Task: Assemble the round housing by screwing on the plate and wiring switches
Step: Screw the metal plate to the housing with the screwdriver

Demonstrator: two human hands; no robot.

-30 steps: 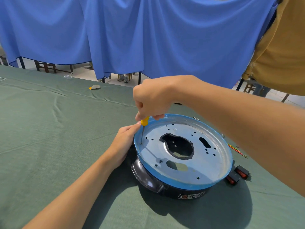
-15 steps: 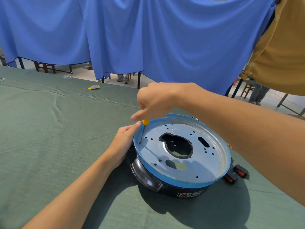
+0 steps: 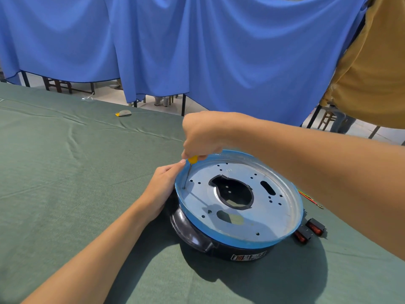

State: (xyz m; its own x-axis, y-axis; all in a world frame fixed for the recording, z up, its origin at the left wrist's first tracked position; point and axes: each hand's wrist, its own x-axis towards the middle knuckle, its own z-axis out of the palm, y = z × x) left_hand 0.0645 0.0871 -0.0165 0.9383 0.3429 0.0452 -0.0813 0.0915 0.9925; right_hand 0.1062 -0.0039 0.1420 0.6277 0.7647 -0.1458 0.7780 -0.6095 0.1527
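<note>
A round black housing (image 3: 197, 238) lies on the green table, capped by a silver metal plate (image 3: 271, 218) with a blue rim and several holes. My right hand (image 3: 203, 134) grips a yellow-handled screwdriver (image 3: 190, 170), whose tip stands in a hole near the plate's left edge. My left hand (image 3: 162, 187) rests against the housing's left side, fingers touching the blue rim. Two black switches with red rockers (image 3: 309, 230) lie at the housing's right. Thin red and yellow wires (image 3: 310, 197) lie behind them.
Green cloth (image 3: 65, 172) covers the table. A small yellow and grey object (image 3: 123, 113) lies far back on the left. Blue curtains (image 3: 197, 51) hang behind the table. A person in a mustard shirt (image 3: 377, 62) stands at the upper right.
My right hand has turned on the screwdriver handle and shifted a little to the right. The left hand and housing stay put.
</note>
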